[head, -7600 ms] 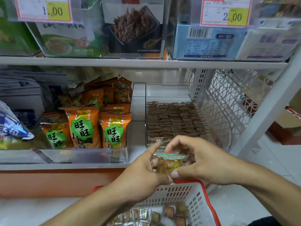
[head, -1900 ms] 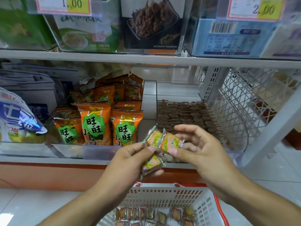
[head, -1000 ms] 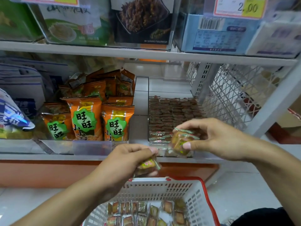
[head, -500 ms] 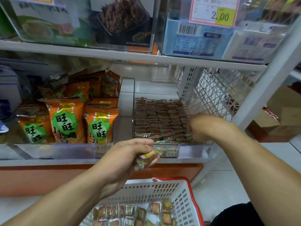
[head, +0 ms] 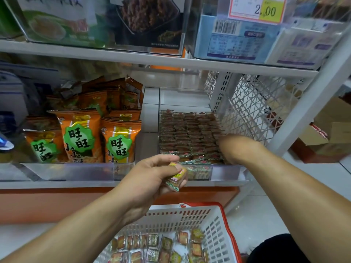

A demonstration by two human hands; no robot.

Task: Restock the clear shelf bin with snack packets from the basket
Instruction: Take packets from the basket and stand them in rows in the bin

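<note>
Snack packets (head: 190,137) fill the clear shelf bin (head: 226,172) in tight flat rows, brown with red-green crimped edges, small and square. The bin sits on the lower white metal shelf (head: 57,185), right end, with a see-through plastic front lip. To its right I see a white wire mesh panel (head: 252,107) with a diamond pattern and a white upright post (head: 307,103). Left of the bin stand glossy orange snack bags (head: 98,135) with green badges, upright and puffy, behind a clear plastic rail. The upper shelf carries clear boxes of packaged goods and a yellow-and-white price tag (head: 256,9) reading 2.00. The floor is pale tile; a cardboard box (head: 330,128) sits at far right.

My left hand (head: 150,179) is curled in front of the shelf edge, fingers closed on a snack packet (head: 175,178), crinkly foil in yellow and pink with a green serrated end. My right hand (head: 228,149) reaches into the bin at its front right corner, over the rows; its fingers are hidden, so I cannot tell whether they are spread or closed, or gripping anything.

Below is a white slotted plastic basket (head: 214,232) with a red rim, holding more small packets (head: 161,247) lying loose and flat on its floor.
</note>
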